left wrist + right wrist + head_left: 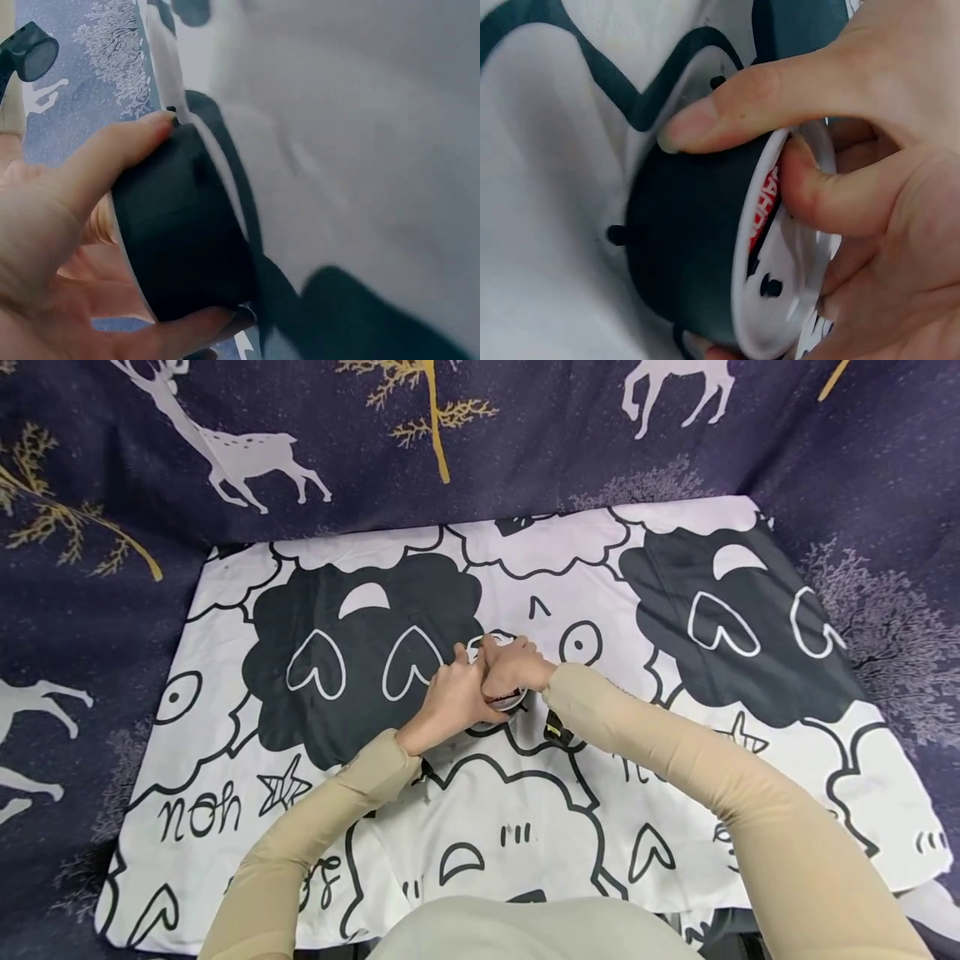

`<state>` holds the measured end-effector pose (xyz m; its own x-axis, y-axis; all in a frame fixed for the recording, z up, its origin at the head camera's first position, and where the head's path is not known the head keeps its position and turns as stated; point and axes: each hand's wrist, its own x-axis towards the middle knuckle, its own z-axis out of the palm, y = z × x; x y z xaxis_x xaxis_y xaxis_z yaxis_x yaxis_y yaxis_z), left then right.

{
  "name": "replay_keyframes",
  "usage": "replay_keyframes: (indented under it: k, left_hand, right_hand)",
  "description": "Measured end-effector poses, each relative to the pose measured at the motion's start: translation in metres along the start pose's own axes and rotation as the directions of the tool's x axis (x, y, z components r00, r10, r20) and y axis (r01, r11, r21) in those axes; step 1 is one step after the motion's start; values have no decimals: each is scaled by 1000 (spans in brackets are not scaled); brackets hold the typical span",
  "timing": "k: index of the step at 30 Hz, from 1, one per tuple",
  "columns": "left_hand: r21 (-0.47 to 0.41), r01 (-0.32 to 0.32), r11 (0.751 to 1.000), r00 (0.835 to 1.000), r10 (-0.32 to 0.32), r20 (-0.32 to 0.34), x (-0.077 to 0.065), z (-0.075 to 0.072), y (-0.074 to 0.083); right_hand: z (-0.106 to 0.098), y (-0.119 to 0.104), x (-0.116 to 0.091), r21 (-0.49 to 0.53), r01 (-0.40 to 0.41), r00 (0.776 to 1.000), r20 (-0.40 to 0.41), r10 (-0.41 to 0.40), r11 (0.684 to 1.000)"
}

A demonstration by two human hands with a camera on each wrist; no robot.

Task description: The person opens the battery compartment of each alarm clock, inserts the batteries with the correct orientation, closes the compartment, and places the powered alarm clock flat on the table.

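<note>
Between the two hands sits a round black dish [184, 225] with a white rim and a white inside, tilted on its side close over the patterned cloth. My left hand [452, 697] grips its black side, thumb at one edge and fingers at the opposite one. From the other side, my right hand [517, 667] curls over the dish, its thumb reaching inside the white rim against a red label [763, 210] with white letters. Small black knobs [617, 235] stick out from the dish. Most of its inside is hidden by the right hand.
The white cloth [517, 810] with black cartoon shapes covers the table. Dark blue fabric [525, 435] with deer and trees hangs behind and at the sides. A black wrist camera [557, 729] with a yellow mark shows beneath the right sleeve.
</note>
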<state>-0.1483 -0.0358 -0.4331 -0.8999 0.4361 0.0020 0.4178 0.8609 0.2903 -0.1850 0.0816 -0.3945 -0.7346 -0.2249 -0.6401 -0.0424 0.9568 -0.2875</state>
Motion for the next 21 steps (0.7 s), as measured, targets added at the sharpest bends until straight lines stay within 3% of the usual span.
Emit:
replay_keyframes:
  k: [7, 11, 17, 21]
  left_hand:
    - [-4, -16, 1000, 999, 16, -38, -2, 7, -4]
    - [-3, -10, 1000, 999, 10, -32, -4, 7, -4]
    - [6, -3, 1000, 999, 4, -37, -4, 5, -4]
    - [-12, -22, 1000, 999, 22, -31, -3, 7, -7]
  right_hand:
    - [2, 20, 1, 39, 155, 987, 37, -156, 987]
    - [3, 28, 1, 81, 189, 980, 54, -194, 979]
    - [15, 27, 7, 22, 208, 971, -128, -203, 978]
    - [23, 28, 12, 9, 203, 961, -194, -197, 979]
